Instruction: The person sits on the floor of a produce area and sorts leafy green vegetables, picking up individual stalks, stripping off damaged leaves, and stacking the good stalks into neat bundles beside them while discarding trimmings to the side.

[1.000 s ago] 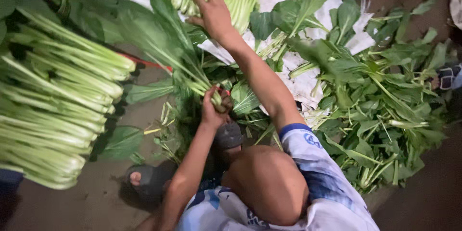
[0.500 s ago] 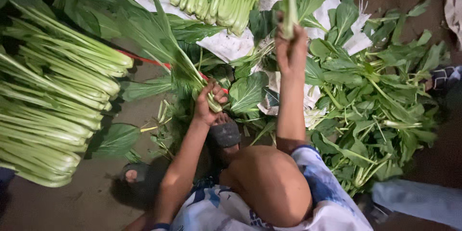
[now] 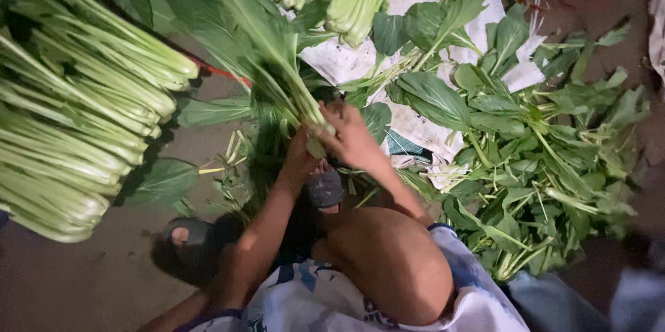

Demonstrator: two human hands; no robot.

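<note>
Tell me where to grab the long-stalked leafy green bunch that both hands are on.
Grip the bunch of long-stalked leafy greens at its pale stem bases, coming from below where the left hand and right hand meet: the stalks converge there, while the leaves fan out loosely above.

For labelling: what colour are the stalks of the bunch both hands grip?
Pale green stalks, darker green leaves; head view shows it.

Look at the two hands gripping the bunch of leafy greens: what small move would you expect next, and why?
Probably the right hand will press the stalks tighter against the left hand. Both hands clasp the bunch of greens at its stem ends, leaves fanning away, so the stems look gathered but not yet evened. A finished stack of greens lies to the left.
</note>
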